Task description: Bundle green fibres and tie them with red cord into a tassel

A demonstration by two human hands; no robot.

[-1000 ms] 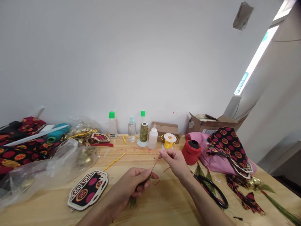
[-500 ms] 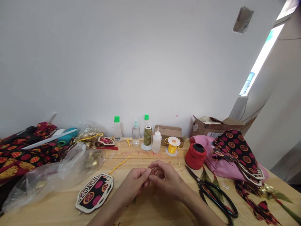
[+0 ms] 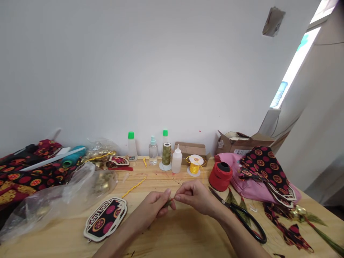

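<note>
Above the front middle of the table, my left hand (image 3: 158,204) is closed around a small olive-green tassel (image 3: 167,203), most of it hidden by the fingers. A short bit of red thread (image 3: 172,199) shows at the tassel's top. My right hand (image 3: 197,197) pinches this thread between thumb and forefinger, slightly apart from the left fingertips. Left of my hands lies a flat pendant (image 3: 106,219) with a pale frame, patterned dark fabric and a yellow twisted cord (image 3: 134,187). Black-handled scissors (image 3: 248,222) lie beside my right forearm.
Along the wall stand a green thread spool (image 3: 166,154), a white squeeze bottle (image 3: 176,161), a yellow cord spool (image 3: 195,167) and a red thread cone (image 3: 220,178). Plastic bags (image 3: 61,200) and fabric fill the left. Pink cloth (image 3: 239,182), tassels and a cardboard box (image 3: 244,142) are right.
My hands have drawn apart, and the green tassel with its red thread now shows between them. My right hand has shifted slightly right. The view has moved a little.
</note>
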